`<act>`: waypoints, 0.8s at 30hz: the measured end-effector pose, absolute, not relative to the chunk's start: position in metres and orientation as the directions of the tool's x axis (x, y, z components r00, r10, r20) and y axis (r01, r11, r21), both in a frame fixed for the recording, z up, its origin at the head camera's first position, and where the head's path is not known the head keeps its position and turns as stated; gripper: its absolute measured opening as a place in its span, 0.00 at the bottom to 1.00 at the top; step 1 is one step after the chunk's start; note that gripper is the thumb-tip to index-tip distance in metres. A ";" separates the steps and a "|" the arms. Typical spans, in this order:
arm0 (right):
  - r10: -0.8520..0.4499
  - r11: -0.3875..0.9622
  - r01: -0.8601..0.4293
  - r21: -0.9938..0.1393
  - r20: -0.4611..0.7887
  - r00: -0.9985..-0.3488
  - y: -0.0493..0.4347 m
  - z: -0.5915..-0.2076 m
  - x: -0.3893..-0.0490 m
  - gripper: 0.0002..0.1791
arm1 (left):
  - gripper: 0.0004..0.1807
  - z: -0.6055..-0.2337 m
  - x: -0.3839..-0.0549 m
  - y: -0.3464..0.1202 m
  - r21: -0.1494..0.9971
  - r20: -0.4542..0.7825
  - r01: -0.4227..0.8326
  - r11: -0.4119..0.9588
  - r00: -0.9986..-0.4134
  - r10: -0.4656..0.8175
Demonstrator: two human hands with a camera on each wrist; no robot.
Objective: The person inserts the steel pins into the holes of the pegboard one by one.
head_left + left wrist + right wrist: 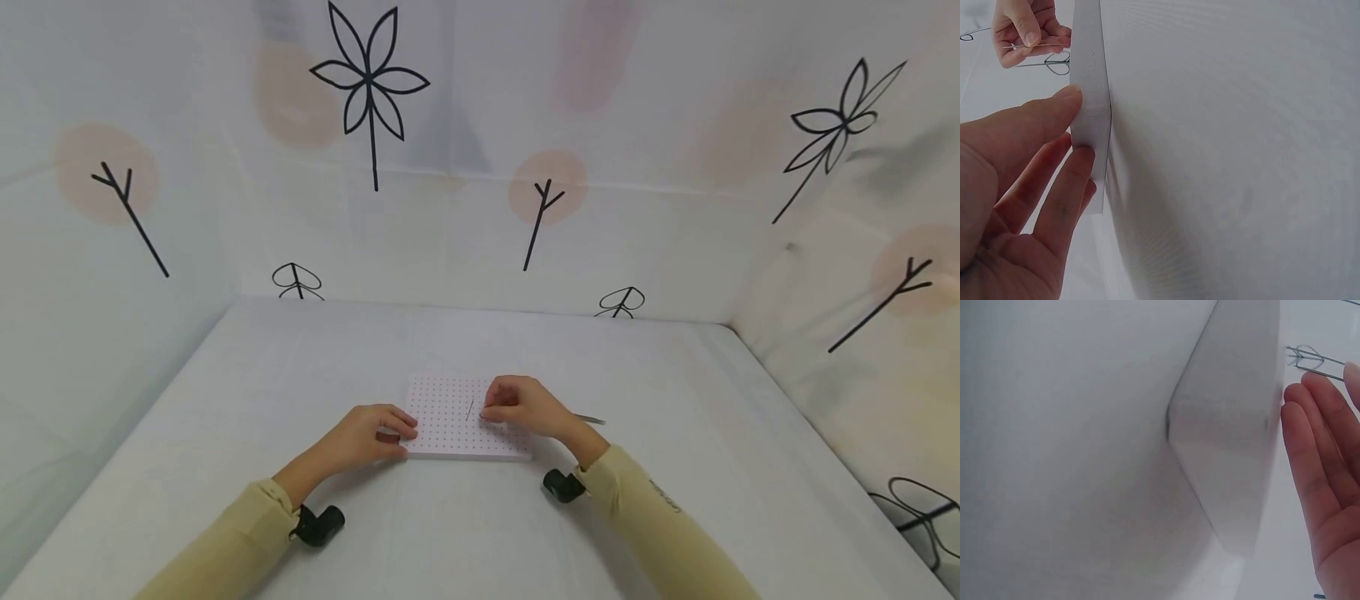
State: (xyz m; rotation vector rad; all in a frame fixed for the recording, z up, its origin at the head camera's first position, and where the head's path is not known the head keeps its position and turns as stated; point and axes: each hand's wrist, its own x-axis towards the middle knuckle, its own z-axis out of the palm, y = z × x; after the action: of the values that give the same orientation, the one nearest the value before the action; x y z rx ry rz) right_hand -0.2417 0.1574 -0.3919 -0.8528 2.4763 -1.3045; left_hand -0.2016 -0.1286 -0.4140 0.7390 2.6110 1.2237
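Note:
A flat white board (pixel 442 417) dotted with a grid of small holes lies on the table. My left hand (pixel 371 435) holds its near left corner, thumb and fingertips against the edges in the left wrist view. Over the right part of the board, my right hand (pixel 525 404) pinches a thin metal pin (pixel 1049 44) between thumb and fingers. Another thin pin (pixel 470 410) stands upright from the board, just left of the right fingertips. The right wrist view shows the board's side (pixel 1229 437) with fingertips close beside it.
Several thin dark pins (pixel 590 419) lie together on the table, right of the board behind my right wrist. White cloth (pixel 285 358) covers the table. Printed fabric walls (pixel 457 233) enclose its back and sides.

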 end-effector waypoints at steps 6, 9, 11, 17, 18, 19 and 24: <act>-0.577 0.462 -0.392 -0.795 0.066 -0.814 0.152 -0.393 -0.245 0.05 | 0.12 -0.413 -0.201 -0.128 0.751 0.060 0.370 0.547 -0.863 0.501; -0.576 0.465 -0.388 -0.796 0.061 -0.815 0.151 -0.394 -0.247 0.06 | 0.12 -0.414 -0.202 -0.129 0.748 0.070 0.383 0.542 -0.858 0.510; -0.578 0.459 -0.386 -0.800 0.062 -0.814 0.150 -0.394 -0.247 0.06 | 0.12 -0.414 -0.202 -0.129 0.749 0.071 0.383 0.540 -0.857 0.510; -0.573 0.473 -0.404 -0.783 0.074 -0.816 0.146 -0.395 -0.248 0.06 | 0.12 -0.413 -0.201 -0.130 0.746 0.073 0.385 0.543 -0.859 0.507; -0.572 0.480 -0.407 -0.777 0.074 -0.817 0.145 -0.395 -0.248 0.06 | 0.12 -0.413 -0.201 -0.130 0.747 0.074 0.385 0.543 -0.858 0.508; -0.568 0.490 -0.406 -0.771 0.070 -0.820 0.145 -0.395 -0.248 0.06 | 0.12 -0.413 -0.201 -0.130 0.747 0.075 0.386 0.541 -0.858 0.508; -0.556 0.536 -0.395 -0.746 0.041 -0.830 0.143 -0.394 -0.248 0.05 | 0.12 -0.413 -0.202 -0.130 0.749 0.069 0.380 0.543 -0.859 0.506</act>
State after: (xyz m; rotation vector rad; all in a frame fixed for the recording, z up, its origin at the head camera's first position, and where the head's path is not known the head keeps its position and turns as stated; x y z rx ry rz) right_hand -0.2484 0.1427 -0.3940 -0.8071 2.5716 -1.1720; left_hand -0.2018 -0.1300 -0.4134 0.7588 2.6201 1.2142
